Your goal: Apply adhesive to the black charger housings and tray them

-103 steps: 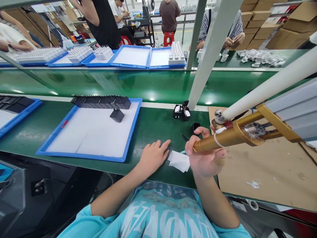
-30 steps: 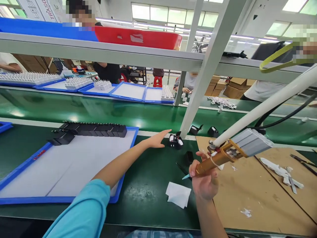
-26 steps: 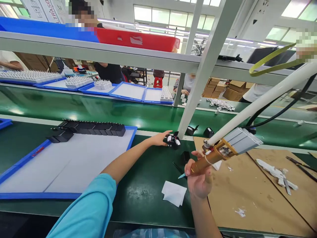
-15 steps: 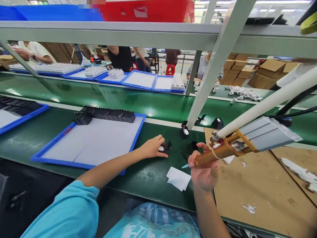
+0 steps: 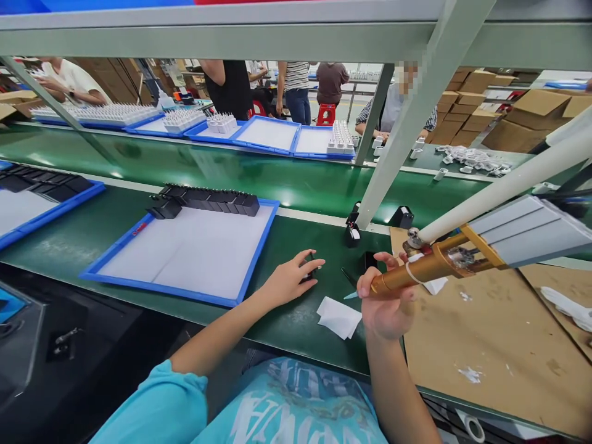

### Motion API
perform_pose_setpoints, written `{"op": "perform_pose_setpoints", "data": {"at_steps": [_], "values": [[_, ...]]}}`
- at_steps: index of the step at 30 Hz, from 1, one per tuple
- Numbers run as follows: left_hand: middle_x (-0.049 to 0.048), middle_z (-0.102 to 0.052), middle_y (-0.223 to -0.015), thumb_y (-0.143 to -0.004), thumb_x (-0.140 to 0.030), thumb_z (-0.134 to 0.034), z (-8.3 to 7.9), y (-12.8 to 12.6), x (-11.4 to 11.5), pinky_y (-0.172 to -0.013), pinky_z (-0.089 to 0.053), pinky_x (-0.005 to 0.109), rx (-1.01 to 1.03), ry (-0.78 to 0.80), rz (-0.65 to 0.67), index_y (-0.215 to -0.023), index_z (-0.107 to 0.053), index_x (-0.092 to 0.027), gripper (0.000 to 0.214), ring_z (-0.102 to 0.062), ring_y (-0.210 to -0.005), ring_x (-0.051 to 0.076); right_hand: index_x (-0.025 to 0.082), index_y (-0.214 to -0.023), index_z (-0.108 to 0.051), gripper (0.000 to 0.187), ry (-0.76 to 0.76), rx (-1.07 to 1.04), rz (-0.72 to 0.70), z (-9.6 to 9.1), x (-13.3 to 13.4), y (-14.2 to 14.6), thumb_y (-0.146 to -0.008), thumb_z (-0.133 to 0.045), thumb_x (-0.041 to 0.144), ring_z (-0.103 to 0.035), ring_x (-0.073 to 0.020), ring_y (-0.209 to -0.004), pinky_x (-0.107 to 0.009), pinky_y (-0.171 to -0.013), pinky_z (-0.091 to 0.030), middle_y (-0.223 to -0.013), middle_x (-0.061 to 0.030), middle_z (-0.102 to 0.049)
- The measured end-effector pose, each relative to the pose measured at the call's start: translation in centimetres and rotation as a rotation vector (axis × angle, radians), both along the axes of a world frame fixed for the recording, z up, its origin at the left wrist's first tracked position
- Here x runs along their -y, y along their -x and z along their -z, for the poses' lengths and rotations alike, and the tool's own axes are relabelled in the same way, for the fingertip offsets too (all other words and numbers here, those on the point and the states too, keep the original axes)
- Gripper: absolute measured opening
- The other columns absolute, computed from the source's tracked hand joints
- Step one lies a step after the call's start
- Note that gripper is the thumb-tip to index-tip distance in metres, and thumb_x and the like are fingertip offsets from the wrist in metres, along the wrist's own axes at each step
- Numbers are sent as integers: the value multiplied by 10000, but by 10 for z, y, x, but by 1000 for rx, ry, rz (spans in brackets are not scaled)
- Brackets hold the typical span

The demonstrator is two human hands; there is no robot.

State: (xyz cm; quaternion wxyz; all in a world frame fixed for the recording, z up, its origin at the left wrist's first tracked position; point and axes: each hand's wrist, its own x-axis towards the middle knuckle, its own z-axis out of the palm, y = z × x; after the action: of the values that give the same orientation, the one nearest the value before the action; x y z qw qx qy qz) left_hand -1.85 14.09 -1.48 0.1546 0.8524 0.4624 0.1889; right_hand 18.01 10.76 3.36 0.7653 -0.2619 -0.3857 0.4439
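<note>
My left hand (image 5: 290, 279) rests on the green table (image 5: 296, 320) with its fingers closed round a small black plug part (image 5: 312, 270). My right hand (image 5: 387, 302) grips the gold barrel of a glue gun (image 5: 430, 266), whose pale tip (image 5: 350, 295) points left, just right of the plug part. A white tube (image 5: 504, 185) and a grey box (image 5: 522, 229) run up from the gun to the right. A folded white paper (image 5: 339, 317) lies between my two hands. Another black plug part (image 5: 353, 232) stands by the slanted post (image 5: 398, 123).
A blue tray (image 5: 185, 246) with a white sheet carries a row of black parts (image 5: 208, 200) along its far edge. A cardboard sheet (image 5: 485, 333) covers the table at the right. Beyond a green belt (image 5: 231, 166), other people work at trays of white parts (image 5: 340, 137).
My left hand reached out to the black parts by the post, took one, and drew it back near the glue gun tip. The view tilted down.
</note>
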Motion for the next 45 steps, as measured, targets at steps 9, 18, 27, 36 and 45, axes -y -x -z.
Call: {"op": "perform_pose_setpoints", "data": {"at_steps": [9,18,27,36,45], "values": [[118,-466,-1416,-791,-324,-721,18,25,16,-963,-499,402,146,170,-269,-1185,-583,-223,430,-578,-1172,270,316,-1100,-559,374,-12,-25,-46,-3,0,6,-809,-547,551,-510,-61,-432,-244,-378,-344,-1031,5,-567],[1,-700,-917,-808,-353,-651,14,7,46,-665,-494,276,281,198,-289,-1086,-544,-248,315,-658,-749,181,300,-1129,-519,453,-26,-66,-113,-14,-9,47,-786,-570,591,-505,-48,-408,-221,-342,-339,-1007,8,-586],[-16,-684,-825,-754,-336,-684,4,4,61,-611,-456,225,346,95,-268,-993,-573,-223,287,-636,-660,143,259,-1028,-550,432,-42,-56,-86,-14,-10,50,-785,-559,616,-509,-54,-367,-225,-324,-326,-992,-7,-617],[-22,-683,-800,-749,-338,-694,3,1,61,-594,-452,219,379,95,-290,-983,-568,-216,292,-634,-635,135,288,-1119,-534,488,-47,-59,-102,-17,-8,50,-768,-578,624,-524,-67,-369,-236,-313,-321,-1046,-18,-619],[-12,-695,-854,-774,-337,-681,10,-4,57,-636,-479,242,393,157,-295,-1020,-561,-223,297,-659,-703,156,301,-1111,-536,447,-52,-71,-127,-21,-8,60,-788,-548,610,-530,-69,-380,-234,-326,-313,-1030,-10,-612]]}}
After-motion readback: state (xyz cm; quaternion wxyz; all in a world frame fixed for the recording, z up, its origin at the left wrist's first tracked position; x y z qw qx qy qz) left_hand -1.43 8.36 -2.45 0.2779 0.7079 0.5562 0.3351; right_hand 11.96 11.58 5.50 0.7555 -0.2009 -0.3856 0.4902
